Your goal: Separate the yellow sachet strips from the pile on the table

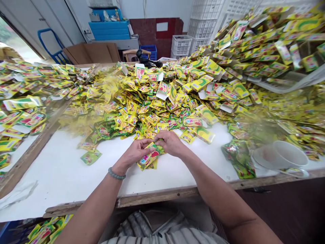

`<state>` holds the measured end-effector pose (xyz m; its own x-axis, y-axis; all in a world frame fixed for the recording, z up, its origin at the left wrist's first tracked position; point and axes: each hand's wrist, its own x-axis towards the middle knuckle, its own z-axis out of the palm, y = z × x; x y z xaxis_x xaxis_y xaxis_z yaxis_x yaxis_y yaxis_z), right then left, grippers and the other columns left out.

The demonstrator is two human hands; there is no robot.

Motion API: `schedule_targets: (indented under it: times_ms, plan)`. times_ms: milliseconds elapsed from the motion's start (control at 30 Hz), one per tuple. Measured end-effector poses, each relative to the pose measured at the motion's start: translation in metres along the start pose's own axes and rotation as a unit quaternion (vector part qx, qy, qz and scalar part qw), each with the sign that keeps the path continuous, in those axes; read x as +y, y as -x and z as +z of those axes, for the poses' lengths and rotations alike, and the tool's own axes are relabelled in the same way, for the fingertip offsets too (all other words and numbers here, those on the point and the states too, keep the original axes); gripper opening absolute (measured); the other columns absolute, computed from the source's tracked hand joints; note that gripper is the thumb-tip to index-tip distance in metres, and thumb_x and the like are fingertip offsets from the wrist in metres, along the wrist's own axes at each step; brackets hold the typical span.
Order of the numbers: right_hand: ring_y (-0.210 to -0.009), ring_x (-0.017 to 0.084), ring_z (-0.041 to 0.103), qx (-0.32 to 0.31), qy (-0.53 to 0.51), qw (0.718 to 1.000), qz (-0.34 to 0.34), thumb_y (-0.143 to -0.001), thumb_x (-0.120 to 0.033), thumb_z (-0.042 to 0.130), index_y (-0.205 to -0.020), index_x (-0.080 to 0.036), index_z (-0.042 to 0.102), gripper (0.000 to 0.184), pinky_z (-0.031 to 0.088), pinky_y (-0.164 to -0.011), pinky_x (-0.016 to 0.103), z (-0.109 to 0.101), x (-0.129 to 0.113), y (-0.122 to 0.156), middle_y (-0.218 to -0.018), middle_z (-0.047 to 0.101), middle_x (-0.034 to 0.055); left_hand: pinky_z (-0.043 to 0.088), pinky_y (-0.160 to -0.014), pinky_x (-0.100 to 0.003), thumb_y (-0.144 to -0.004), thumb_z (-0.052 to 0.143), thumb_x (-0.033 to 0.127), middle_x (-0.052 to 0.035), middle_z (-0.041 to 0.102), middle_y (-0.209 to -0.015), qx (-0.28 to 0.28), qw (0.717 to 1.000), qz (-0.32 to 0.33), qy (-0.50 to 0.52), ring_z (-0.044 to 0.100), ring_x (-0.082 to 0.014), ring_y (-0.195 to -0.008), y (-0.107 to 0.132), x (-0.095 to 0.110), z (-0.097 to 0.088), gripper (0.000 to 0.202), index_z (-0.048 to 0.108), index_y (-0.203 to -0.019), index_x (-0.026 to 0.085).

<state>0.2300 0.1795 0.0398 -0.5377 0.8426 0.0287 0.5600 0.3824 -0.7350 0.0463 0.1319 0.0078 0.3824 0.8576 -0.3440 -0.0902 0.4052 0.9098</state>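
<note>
My left hand (pixel 135 153) is closed around a small stack of yellow and green sachets (pixel 148 158), held just above the white tabletop (pixel 63 169). A beaded bracelet (pixel 116 174) sits on that wrist. My right hand (pixel 170 142) grips the top of the same stack with its fingers curled. Both hands meet at the near edge of a large heap of yellow sachets (pixel 157 101) that covers the back of the table. One loose green sachet (pixel 90 157) lies to the left of my hands.
A white cup on a saucer (pixel 284 156) stands at the right near the table's front edge. A tilted white crate (pixel 286 83) full of sachets spills from the upper right. White baskets (pixel 181 44), blue boxes (pixel 109 28) and cardboard stand behind. A wooden rail (pixel 30 156) borders the left.
</note>
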Motion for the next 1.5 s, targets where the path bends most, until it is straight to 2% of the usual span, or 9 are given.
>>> schedule_targets:
  times_ms: [233, 400, 533, 733, 1033, 1100, 1233, 1400, 1500]
  plan:
    - [-0.071, 0.013, 0.059, 0.096, -0.164, 0.981, 0.042, -0.074, -0.022, 0.067, -0.104, -0.019, 0.063, 0.030, 0.048, -0.069, 0.026, -0.003, 0.000, 0.003, -0.082, 0.063, 0.0003, 0.054, -0.064, -0.028, -0.058, 0.088, 0.035, -0.0040, 0.076, -0.081, 0.085, 0.991, -0.002, 0.104, 0.069, -0.0172, -0.065, -0.003, 0.004, 0.004, 0.060, 0.063, -0.109, 0.014]
    - [-0.069, 0.015, 0.063, 0.076, -0.129, 0.988, 0.040, -0.075, -0.018, 0.066, -0.099, -0.019, 0.065, 0.025, 0.049, -0.072, 0.028, -0.002, -0.009, 0.004, -0.075, 0.068, 0.0000, 0.054, -0.065, -0.027, -0.054, 0.090, 0.034, -0.0037, 0.076, -0.080, 0.101, 0.987, 0.019, 0.121, 0.069, -0.0178, -0.067, -0.001, 0.008, 0.005, 0.060, 0.065, -0.105, 0.013]
    - [-0.075, 0.016, 0.065, 0.118, -0.119, 0.985, 0.040, -0.076, -0.019, 0.066, -0.105, -0.021, 0.062, 0.030, 0.048, -0.077, 0.028, 0.001, -0.012, 0.005, -0.082, 0.071, 0.0013, 0.055, -0.068, -0.027, -0.052, 0.090, 0.032, -0.0032, 0.076, -0.082, 0.127, 0.982, 0.033, 0.136, 0.069, -0.0165, -0.068, -0.001, 0.009, 0.008, 0.061, 0.065, -0.104, 0.013]
    - [-0.058, 0.014, 0.054, 0.036, -0.027, 0.997, 0.067, -0.090, -0.025, 0.048, -0.113, -0.022, 0.055, 0.024, 0.037, -0.063, 0.025, 0.004, -0.025, 0.006, -0.065, 0.067, -0.0041, 0.055, -0.066, -0.029, -0.054, 0.089, 0.036, -0.0038, 0.076, -0.080, 0.131, 0.985, 0.051, 0.099, 0.069, -0.0184, -0.066, 0.000, 0.006, 0.007, 0.059, 0.066, -0.103, 0.014]
    - [-0.060, 0.015, 0.056, -0.025, -0.088, 0.992, 0.088, -0.089, -0.021, 0.050, -0.127, -0.024, 0.045, 0.038, 0.038, -0.065, 0.026, 0.005, -0.032, 0.007, -0.068, 0.070, -0.0047, 0.055, -0.069, -0.030, -0.054, 0.089, 0.036, -0.0053, 0.075, -0.081, 0.118, 0.986, 0.050, 0.111, 0.070, -0.0188, -0.068, 0.001, 0.006, 0.012, 0.061, 0.062, -0.103, 0.012]
    - [-0.065, 0.015, 0.060, 0.025, -0.123, 0.990, 0.068, -0.088, -0.021, 0.051, -0.126, -0.024, 0.047, 0.039, 0.042, -0.068, 0.027, 0.006, -0.029, 0.007, -0.074, 0.071, -0.0031, 0.055, -0.065, -0.030, -0.056, 0.088, 0.037, -0.0038, 0.074, -0.078, 0.129, 0.983, 0.063, 0.117, 0.069, -0.0182, -0.064, 0.001, 0.007, 0.013, 0.064, 0.058, -0.107, 0.014]
    - [-0.084, 0.017, 0.063, 0.228, -0.177, 0.957, 0.039, -0.083, -0.031, 0.060, -0.103, -0.021, 0.059, 0.022, 0.048, -0.080, 0.030, 0.013, -0.019, 0.004, -0.092, 0.070, 0.0047, 0.055, -0.058, -0.029, -0.063, 0.083, 0.039, 0.0029, 0.070, -0.072, 0.192, 0.965, 0.129, 0.124, 0.068, -0.0182, -0.060, 0.000, 0.012, 0.012, 0.074, 0.041, -0.122, 0.023]
    - [-0.074, 0.017, 0.064, 0.127, -0.353, 0.922, 0.090, -0.072, -0.038, 0.072, -0.095, -0.019, 0.063, 0.031, 0.053, -0.071, 0.031, 0.029, -0.013, -0.002, -0.084, 0.067, 0.0045, 0.052, -0.056, -0.023, -0.070, 0.078, 0.040, 0.0043, 0.067, -0.075, 0.248, 0.941, 0.187, 0.133, 0.066, -0.0144, -0.060, 0.000, 0.014, 0.009, 0.054, 0.045, -0.110, 0.025]
    - [-0.073, 0.015, 0.062, 0.142, -0.366, 0.915, 0.091, -0.071, -0.039, 0.073, -0.103, -0.020, 0.062, 0.039, 0.052, -0.069, 0.029, 0.036, -0.015, -0.003, -0.088, 0.066, 0.0030, 0.052, -0.054, -0.023, -0.070, 0.079, 0.038, 0.0037, 0.067, -0.073, 0.221, 0.948, 0.180, 0.140, 0.063, -0.0127, -0.057, 0.000, 0.012, 0.008, 0.047, 0.048, -0.103, 0.023]
